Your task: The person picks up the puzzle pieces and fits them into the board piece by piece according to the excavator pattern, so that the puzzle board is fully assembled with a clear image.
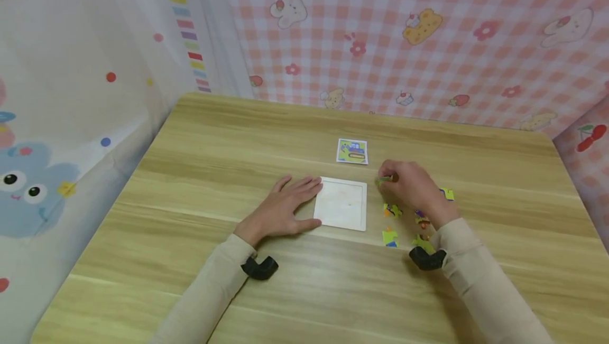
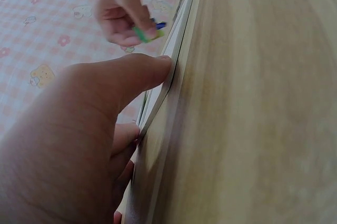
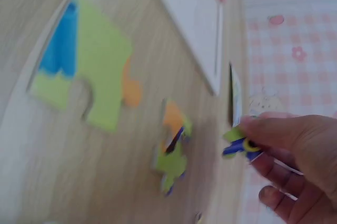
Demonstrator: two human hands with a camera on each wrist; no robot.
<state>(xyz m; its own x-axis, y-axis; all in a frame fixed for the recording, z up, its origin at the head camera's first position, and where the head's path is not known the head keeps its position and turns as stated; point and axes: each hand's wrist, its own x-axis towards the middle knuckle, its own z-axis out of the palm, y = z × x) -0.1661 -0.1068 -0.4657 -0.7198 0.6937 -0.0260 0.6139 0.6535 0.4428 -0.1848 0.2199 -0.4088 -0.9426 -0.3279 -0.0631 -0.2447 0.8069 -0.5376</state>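
Note:
A shallow white puzzle tray (image 1: 340,204) lies on the table with bare wood-toned inside. My left hand (image 1: 287,209) is spread at its left side, the thumb (image 2: 152,70) on the near corner and the fingertips at the far corner. Between thumb and fingers, my right hand (image 1: 411,185) pinches a jigsaw piece (image 3: 243,147), green with blue and a bit of yellow, raised just right of the tray. Below that hand lie loose jigsaw pieces: a green one with a blue patch (image 1: 390,238), a green and orange one (image 1: 393,210) and others partly hidden by the right wrist.
A small picture card (image 1: 352,151) of a blue digger lies behind the tray. Another jigsaw piece (image 1: 448,194) shows beyond the right wrist. At the back of the wooden table (image 1: 228,138) hangs a pink checked cloth (image 1: 380,43); a white printed cloth (image 1: 85,69) hangs at left.

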